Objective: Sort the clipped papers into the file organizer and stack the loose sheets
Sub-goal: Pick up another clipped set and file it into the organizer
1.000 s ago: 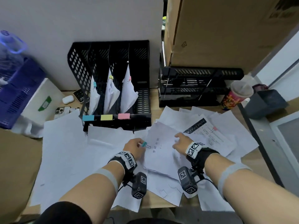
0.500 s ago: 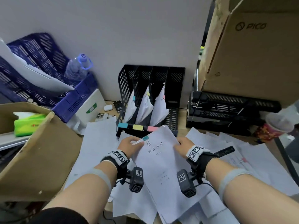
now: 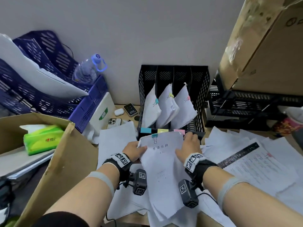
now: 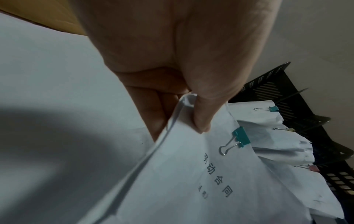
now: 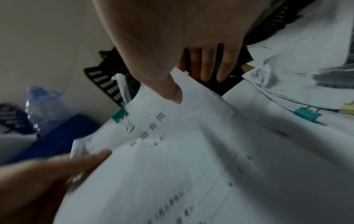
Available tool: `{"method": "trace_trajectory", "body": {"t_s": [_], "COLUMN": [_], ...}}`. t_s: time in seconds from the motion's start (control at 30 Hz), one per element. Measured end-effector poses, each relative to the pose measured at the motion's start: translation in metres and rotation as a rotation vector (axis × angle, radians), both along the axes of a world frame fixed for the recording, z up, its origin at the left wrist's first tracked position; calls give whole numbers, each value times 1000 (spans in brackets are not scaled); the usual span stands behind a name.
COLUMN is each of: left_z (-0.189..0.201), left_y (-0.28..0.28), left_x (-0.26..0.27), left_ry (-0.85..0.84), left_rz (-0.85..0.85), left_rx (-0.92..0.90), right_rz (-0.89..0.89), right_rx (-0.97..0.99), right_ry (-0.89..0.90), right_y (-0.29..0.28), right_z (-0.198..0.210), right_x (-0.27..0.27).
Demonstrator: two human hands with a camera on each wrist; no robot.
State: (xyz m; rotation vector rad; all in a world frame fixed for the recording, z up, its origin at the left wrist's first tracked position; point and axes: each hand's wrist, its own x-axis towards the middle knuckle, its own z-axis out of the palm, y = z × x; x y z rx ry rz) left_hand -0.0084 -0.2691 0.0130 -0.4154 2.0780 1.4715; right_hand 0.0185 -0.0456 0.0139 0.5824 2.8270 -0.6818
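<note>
Nearing file organizer [image 3: 173, 76]: clipped papers [image 3: 164, 161], raised.

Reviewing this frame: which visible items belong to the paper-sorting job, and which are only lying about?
Job items:
clipped bundle, pinched by left hand and right hand
teal clip
file organizer
loose sheets

Lying about:
water bottle
phone
earbud case
tissue pack
blue crates
</note>
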Motion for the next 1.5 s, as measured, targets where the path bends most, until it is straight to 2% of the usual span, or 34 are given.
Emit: {"method": "trace_trajectory", "body": {"t_s": [0.03, 0.1, 0.2, 0.33, 0.53, 0.6, 0.67, 0.73, 0.83, 0.9, 0.97, 1.03, 1.13, 1.3, 1.37, 1.43, 1.5], "left_z": [0, 1, 9, 27, 59, 63, 61, 54, 43, 39, 34, 34, 37, 28, 38, 45, 48], "left_y": [-3, -8, -9, -3, 10, 13, 18, 23, 30, 33, 35, 35, 28, 6, -1, -6, -10], "left_x": [-3, -9, -12, -16, -33, -46, -59, -73, -81, -82, -85, -85, -89, -99, -96, -93, -95], "left_ry": [8, 22, 9, 45, 31, 91, 276, 467, 475, 409, 397, 382, 377, 424, 440, 453, 455], "left_rz": [-23, -64, -99, -191, -352, -398, -417, -452, -573, -647, -599, -458, -310, -245, -236, -247, -259], "left_rx": [2, 9, 51, 82, 244, 257, 122, -138, -445, -516, -475, -392, -358, -224, -187, -187, -186], "right_rz": [-6, 57, 230, 267, 166, 136, 88, 56, 19, -1, -38, -66, -64, 130, 174, 191, 166], "right_rx": [57, 5, -137, -100, 13, 12, -17, -33, 3, -10, -113, -264, -402, -283, -190, -114, -126], "right_ry": [33, -16, -218, -327, -263, -191, -85, -2, 102, 202, 313, 415, 430, 213, 148, 128, 145], "right_y": [-8, -23, -48, -82, -85, -75, -65, -56, -42, -36, -34, -34, -42, -66, -77, -87, -94], "right_z": [3, 10, 18, 23, 45, 59, 78, 101, 136, 161, 181, 192, 194, 176, 170, 169, 166], "right_x": [1, 3, 6, 9, -3, -5, -4, -2, -8, -13, -18, -25, -37, -64, -76, -88, -100]}}
